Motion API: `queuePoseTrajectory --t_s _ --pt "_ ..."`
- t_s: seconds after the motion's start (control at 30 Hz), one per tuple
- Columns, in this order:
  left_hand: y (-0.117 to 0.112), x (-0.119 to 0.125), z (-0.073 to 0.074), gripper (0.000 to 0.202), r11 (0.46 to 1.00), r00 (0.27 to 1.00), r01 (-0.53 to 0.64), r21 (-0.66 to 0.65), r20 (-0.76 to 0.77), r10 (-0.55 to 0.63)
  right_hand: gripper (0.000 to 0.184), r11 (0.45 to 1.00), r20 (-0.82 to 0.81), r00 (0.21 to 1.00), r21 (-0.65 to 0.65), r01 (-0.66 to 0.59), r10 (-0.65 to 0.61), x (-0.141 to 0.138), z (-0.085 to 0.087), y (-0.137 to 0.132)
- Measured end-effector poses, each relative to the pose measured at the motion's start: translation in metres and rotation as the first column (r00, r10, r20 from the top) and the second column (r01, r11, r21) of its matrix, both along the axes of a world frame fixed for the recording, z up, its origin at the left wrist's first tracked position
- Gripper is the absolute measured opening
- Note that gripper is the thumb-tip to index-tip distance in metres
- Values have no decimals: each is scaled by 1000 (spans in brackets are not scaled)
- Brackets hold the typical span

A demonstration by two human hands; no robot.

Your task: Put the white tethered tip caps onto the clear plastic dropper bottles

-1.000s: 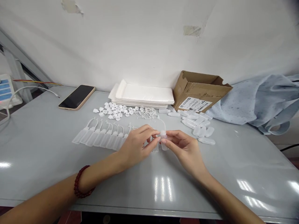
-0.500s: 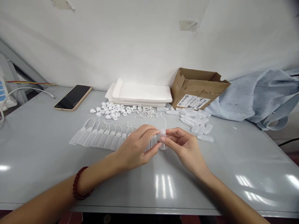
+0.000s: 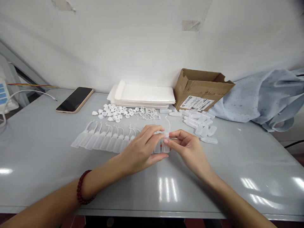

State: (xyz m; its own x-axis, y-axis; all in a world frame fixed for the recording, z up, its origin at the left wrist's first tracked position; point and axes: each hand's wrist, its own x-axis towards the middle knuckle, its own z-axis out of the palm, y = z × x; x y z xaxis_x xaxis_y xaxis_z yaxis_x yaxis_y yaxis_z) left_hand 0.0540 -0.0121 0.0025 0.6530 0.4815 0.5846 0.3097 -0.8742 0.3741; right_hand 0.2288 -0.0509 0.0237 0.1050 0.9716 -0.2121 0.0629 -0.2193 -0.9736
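Observation:
My left hand (image 3: 140, 150) and my right hand (image 3: 187, 148) meet at the middle of the grey table (image 3: 47, 164), both pinched on a small clear plastic bottle (image 3: 165, 144) with a thin curved cap strap standing up from it. To the left lies a row of several capped bottles (image 3: 102, 140) side by side. Loose bare bottles (image 3: 201, 126) lie in a heap to the right. Small white caps (image 3: 114, 113) and thin straps (image 3: 148, 114) are scattered behind the hands.
A stack of white padded envelopes (image 3: 142, 95) lies against the wall. Beside it stands an open cardboard box (image 3: 201, 88), and a blue cloth (image 3: 261, 98) is at the right. A phone (image 3: 74, 99) lies at the back left near a white cable (image 3: 28, 93).
The hands have lowered the small bottle slightly toward the table next to the end of the row. My left fingers have shifted over its top.

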Motion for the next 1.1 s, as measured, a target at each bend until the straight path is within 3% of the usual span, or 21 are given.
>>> queuePoseTrajectory --t_s 0.23,0.53,0.83,1.1 --pt "3 4 -6 38 998 998 57 -3 37 -56 36 1000 74 997 -12 -5 6 1 -2 0" --pt "5 8 -7 35 998 999 45 38 0 -45 36 999 192 981 13 -30 27 2 -6 3" --pt "6 7 -3 36 993 994 8 -120 -104 -21 28 995 321 945 49 -85 65 4 -9 5" --pt "9 7 -5 33 991 989 -3 -137 -146 -17 21 989 383 917 44 -140 113 7 -12 7"
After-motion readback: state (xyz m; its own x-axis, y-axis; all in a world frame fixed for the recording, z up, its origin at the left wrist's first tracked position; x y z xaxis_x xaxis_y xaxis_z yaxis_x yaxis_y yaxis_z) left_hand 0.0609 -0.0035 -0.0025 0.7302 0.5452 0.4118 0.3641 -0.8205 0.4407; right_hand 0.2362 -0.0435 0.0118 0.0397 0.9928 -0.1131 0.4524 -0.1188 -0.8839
